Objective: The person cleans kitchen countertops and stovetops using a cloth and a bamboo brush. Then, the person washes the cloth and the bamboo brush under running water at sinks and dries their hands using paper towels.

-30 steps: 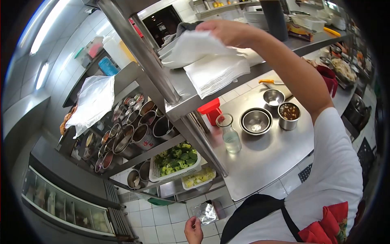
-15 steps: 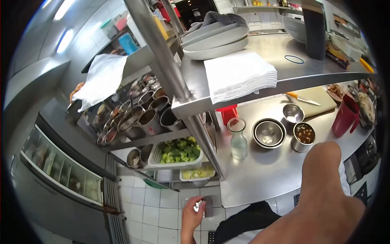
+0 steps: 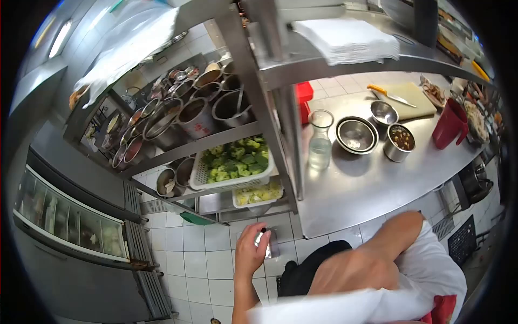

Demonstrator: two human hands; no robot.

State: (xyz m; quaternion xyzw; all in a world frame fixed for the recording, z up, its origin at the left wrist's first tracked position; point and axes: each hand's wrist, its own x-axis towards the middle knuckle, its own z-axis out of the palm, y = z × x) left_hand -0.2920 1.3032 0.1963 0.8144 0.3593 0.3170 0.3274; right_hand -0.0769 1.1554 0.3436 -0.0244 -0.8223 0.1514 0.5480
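Note:
My left hand is low over the tiled floor, left of the counter corner. Its fingers curl around a small clear container with a shiny top, whose exact kind I cannot make out. My right hand is close to my body, below the counter's front edge, and smeared by motion, with its fingers hidden. On the steel counter stand a glass carafe of clear liquid, nested metal bowls, a small metal bowl and a metal cup of dark sauce with bits.
A knife lies on a cutting board, near a red pitcher. White napkins are stacked on the upper shelf. To the left are metal pots, a broccoli basket, a steel post and a glass-fronted fridge.
The view has tilted down and shifted. My right arm, which was raised close to the camera, has come down near my body. My left hand still has the clear container.

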